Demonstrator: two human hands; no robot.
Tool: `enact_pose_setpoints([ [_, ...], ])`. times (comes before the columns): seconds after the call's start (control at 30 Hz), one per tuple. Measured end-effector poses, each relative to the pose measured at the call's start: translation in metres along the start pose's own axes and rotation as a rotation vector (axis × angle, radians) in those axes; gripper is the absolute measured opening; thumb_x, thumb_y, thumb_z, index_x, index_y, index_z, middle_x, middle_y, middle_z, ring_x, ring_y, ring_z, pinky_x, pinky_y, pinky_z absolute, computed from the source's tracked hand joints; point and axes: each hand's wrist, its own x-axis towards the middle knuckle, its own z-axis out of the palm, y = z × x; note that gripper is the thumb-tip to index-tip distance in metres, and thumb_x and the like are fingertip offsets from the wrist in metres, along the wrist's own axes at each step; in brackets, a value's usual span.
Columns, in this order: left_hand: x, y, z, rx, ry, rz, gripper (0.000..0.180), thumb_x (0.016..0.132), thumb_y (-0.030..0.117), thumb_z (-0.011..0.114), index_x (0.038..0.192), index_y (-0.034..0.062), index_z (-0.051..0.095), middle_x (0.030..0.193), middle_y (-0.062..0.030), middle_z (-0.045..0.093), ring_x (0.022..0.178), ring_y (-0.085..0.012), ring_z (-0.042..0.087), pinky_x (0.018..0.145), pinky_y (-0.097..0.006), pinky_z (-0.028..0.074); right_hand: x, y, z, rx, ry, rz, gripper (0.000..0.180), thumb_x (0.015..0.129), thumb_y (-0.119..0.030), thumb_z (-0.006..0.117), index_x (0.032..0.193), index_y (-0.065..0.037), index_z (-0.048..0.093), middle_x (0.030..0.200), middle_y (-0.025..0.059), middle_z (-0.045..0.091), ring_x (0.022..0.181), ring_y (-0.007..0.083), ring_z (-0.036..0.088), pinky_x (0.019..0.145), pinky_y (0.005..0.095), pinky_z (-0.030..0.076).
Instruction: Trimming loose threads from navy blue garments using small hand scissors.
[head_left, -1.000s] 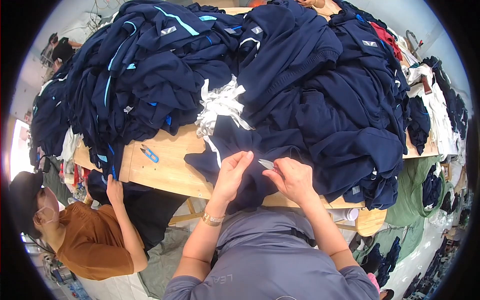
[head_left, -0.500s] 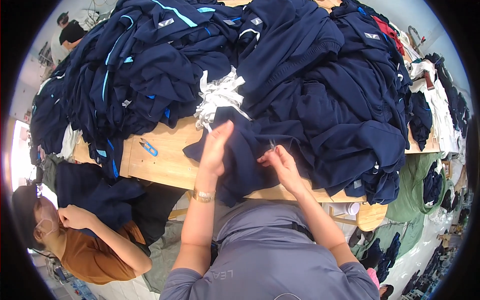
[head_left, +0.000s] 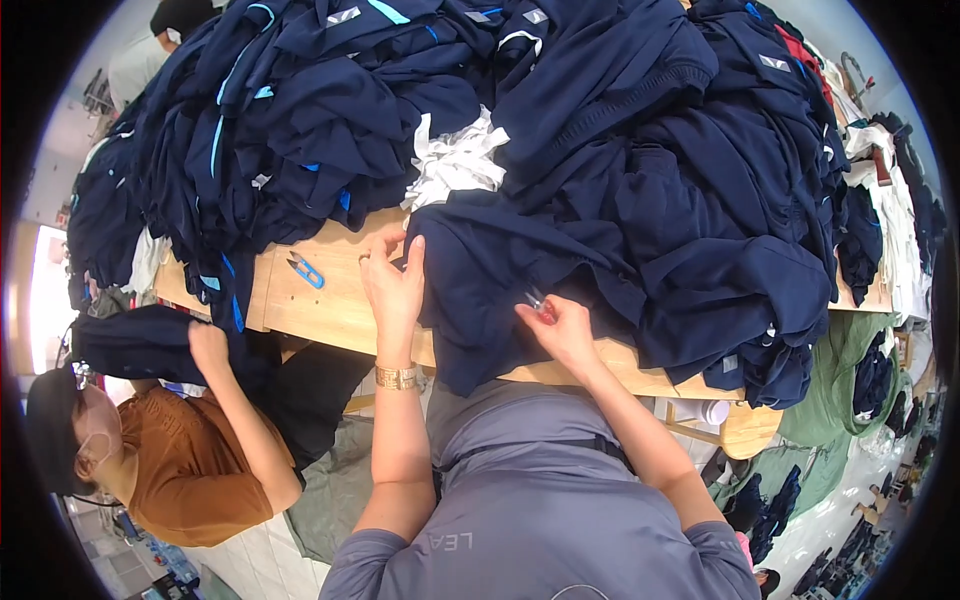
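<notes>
A dark navy garment (head_left: 475,290) lies spread at the table's near edge, its lower part hanging toward my lap. My left hand (head_left: 392,283), with a gold band at the wrist, is at the garment's left edge. Its thumb touches the cloth, and its fingers are bent and apart over the wood. My right hand (head_left: 562,328) is closed round small thread snips (head_left: 540,306), their metal tips pointing up and left above the cloth. Only a bit of their red handle shows between my fingers. Beyond the garment sits a heap of white fabric strips (head_left: 455,165).
Blue-handled thread snips (head_left: 305,271) lie on the wooden table (head_left: 335,318) at left. Piles of navy garments (head_left: 300,130) rise across the far side and right. A co-worker in a brown top (head_left: 200,465) sits close on my left. A green cloth (head_left: 815,380) hangs at right.
My left hand has dropped slightly left, from raised and flat to bent fingers at the garment's edge. The snips' tips have tilted left. The co-worker's hand has moved away from the mask.
</notes>
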Motion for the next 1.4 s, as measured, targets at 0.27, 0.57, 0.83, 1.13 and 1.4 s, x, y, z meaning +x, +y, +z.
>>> enact_pose_setpoints([
  [0.27, -0.023, 0.007, 0.008, -0.024, -0.036, -0.038, 0.03, 0.08, 0.026, 0.068, 0.095, 0.0019, 0.058, 0.085, -0.0163, 0.059, 0.085, -0.0297, 0.056, 0.078, -0.039, 0.044, 0.008, 0.003, 0.016, 0.27, -0.064, 0.066, 0.024, 0.079, -0.009, 0.065, 0.064, 0.002, 0.048, 0.057, 0.0068, 0.053, 0.063, 0.0124, 0.062, 0.055, 0.0267, 0.044],
  [0.57, -0.01, 0.008, 0.002, -0.104, -0.017, -0.17, 0.017, 0.083, 0.007, 0.06, 0.098, 0.0005, 0.064, 0.089, -0.0221, 0.063, 0.075, -0.0338, 0.057, 0.068, -0.04, 0.046, -0.003, -0.017, -0.039, 0.781, 0.072, -0.044, 0.036, 0.085, -0.002, 0.061, 0.061, -0.007, 0.036, 0.083, 0.0074, 0.061, 0.063, 0.0146, 0.065, 0.051, 0.0213, 0.047],
  [0.83, -0.117, 0.074, -0.017, -0.273, -1.068, 0.69, 0.023, 0.077, 0.02, 0.068, 0.094, 0.0056, 0.065, 0.073, -0.0085, 0.055, 0.071, -0.0253, 0.056, 0.063, -0.035, 0.046, 0.018, -0.017, -0.105, 0.809, 0.505, -0.148, 0.035, 0.085, -0.004, 0.062, 0.059, -0.006, 0.039, 0.08, 0.0104, 0.063, 0.058, 0.0127, 0.06, 0.052, 0.023, 0.045],
  [1.13, -0.062, 0.04, -0.014, -0.201, -0.259, -0.035, 0.021, 0.078, 0.014, 0.07, 0.093, 0.0024, 0.06, 0.081, -0.0046, 0.06, 0.074, -0.0138, 0.057, 0.066, -0.026, 0.045, 0.022, -0.006, -0.065, 0.559, 0.183, -0.041, 0.034, 0.082, -0.012, 0.069, 0.062, -0.005, 0.043, 0.076, 0.0025, 0.061, 0.06, 0.0062, 0.056, 0.05, 0.0194, 0.043],
  [1.4, -0.051, -0.013, 0.024, -0.482, -0.609, -0.388, 0.029, 0.086, 0.021, 0.064, 0.102, -0.0036, 0.062, 0.077, -0.0037, 0.061, 0.071, -0.0096, 0.055, 0.065, -0.024, 0.044, 0.024, -0.027, -0.049, 0.671, 0.049, -0.077, 0.041, 0.082, -0.013, 0.069, 0.059, -0.008, 0.036, 0.079, 0.0054, 0.063, 0.06, 0.0073, 0.056, 0.05, 0.02, 0.042],
])
